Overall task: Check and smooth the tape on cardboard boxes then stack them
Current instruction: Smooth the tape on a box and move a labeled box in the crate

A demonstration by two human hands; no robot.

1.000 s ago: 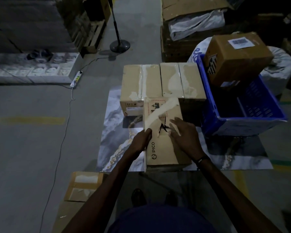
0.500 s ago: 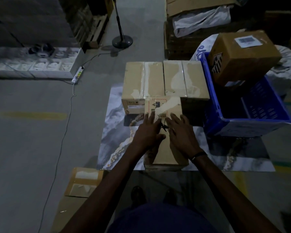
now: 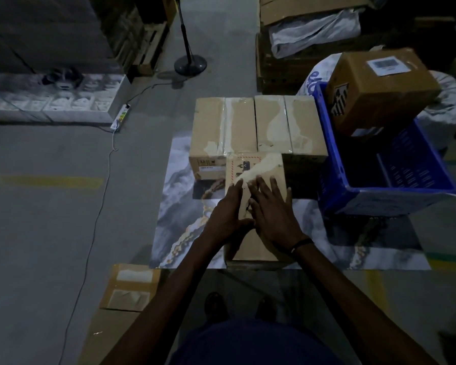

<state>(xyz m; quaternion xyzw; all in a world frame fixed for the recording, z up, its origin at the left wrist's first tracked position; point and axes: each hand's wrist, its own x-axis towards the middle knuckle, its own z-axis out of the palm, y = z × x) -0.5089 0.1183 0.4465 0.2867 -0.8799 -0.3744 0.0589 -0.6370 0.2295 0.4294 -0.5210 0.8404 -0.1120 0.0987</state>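
On the marbled mat (image 3: 179, 206) at the worktop's middle lies a narrow cardboard box (image 3: 258, 248), its pale glossy tape (image 3: 261, 168) running slantwise across the top. Left hand (image 3: 228, 210) and right hand (image 3: 273, 216) press flat on it, fingers straight. Just behind sit two taped brown boxes (image 3: 256, 125). Right of them, a blue slatted crate (image 3: 395, 191) holds a tilted labelled carton (image 3: 379, 90). Grey concrete floor (image 3: 50, 219) surrounds, dim.

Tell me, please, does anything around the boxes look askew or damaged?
Yes: the brown cardboard box with the white label sits tilted on the blue plastic crate's rim, not flat inside. The tape on the long box under both hands runs diagonally and looks wrinkled.
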